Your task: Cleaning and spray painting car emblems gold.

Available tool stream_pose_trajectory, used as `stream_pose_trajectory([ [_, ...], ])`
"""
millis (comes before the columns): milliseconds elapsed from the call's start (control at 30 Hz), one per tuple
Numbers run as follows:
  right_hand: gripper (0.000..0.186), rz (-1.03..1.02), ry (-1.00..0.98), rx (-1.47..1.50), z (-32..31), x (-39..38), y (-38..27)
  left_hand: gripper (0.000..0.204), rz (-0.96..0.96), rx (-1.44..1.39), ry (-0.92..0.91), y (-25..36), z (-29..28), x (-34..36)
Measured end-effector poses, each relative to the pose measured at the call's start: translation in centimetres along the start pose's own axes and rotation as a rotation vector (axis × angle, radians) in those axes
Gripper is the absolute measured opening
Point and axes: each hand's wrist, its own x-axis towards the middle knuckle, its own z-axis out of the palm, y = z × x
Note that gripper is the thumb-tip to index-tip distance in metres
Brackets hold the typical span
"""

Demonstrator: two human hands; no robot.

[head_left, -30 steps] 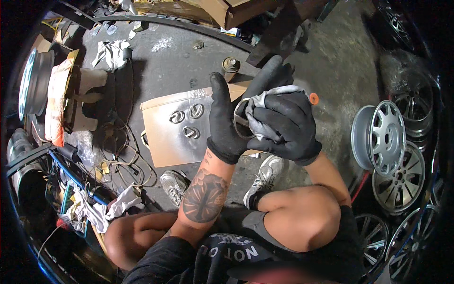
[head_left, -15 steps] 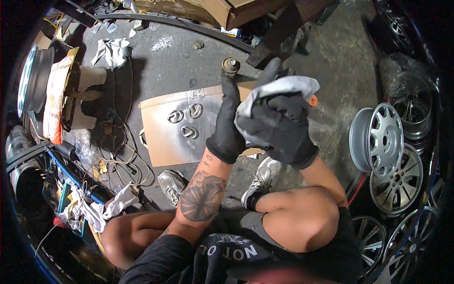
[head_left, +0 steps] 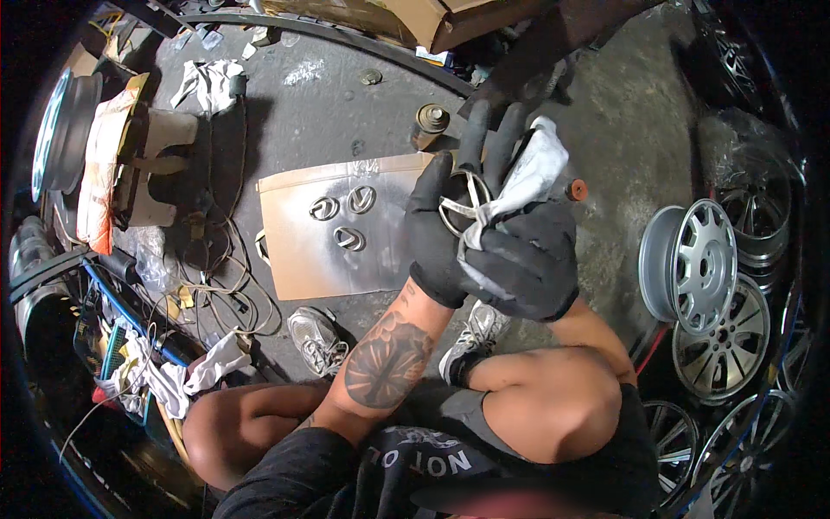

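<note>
A ring-shaped silver car emblem (head_left: 458, 208) is held up in my gloved left hand (head_left: 435, 238), its thumb and fingers around the rim. My gloved right hand (head_left: 529, 259) is closed on a white cloth (head_left: 534, 169) that touches the emblem's right side. Part of the rim is hidden behind the cloth and fingers. Below and to the left, several similar emblems (head_left: 360, 200) lie on a flat piece of cardboard (head_left: 298, 275) marked with grey spray. Just past the cardboard's far edge stands a spray can (head_left: 430, 128).
Wheel rims (head_left: 705, 266) are stacked along the right. On the left are another wheel (head_left: 73, 138), tangled cords (head_left: 229, 259) and white rags (head_left: 207, 85). A small orange-topped object (head_left: 577, 190) is right of my hands. Cardboard boxes (head_left: 467, 22) line the far side.
The emblem, covered by hands and cloth before, has come into view. My left hand has shifted slightly right and nearer, and its fingers have spread. The cloth has swung more upright.
</note>
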Motion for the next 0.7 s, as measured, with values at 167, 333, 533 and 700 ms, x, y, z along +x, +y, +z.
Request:
stream_pose_trajectory([
  [167,0.029,0.336,-0.259,-0.146,-1.3,2.9,1.3,0.064,-0.045,0.663,0.184,0.9,-0.9,0.0],
  [333,0.022,0.281,-0.228,-0.061,0.7,2.3,0.6,0.056,-0.077,0.673,0.164,2.9,-1.6,-0.3],
  [533,0.040,0.408,-0.292,0.814,-0.9,-0.8,1.8,0.055,-0.002,0.767,0.180,3.5,-1.3,0.7],
  [700,0.062,1.327,0.559,1.156,-2.4,1.2,0.2,0.054,-0.108,0.205,0.194,4.1,-1.7,0.3],
])
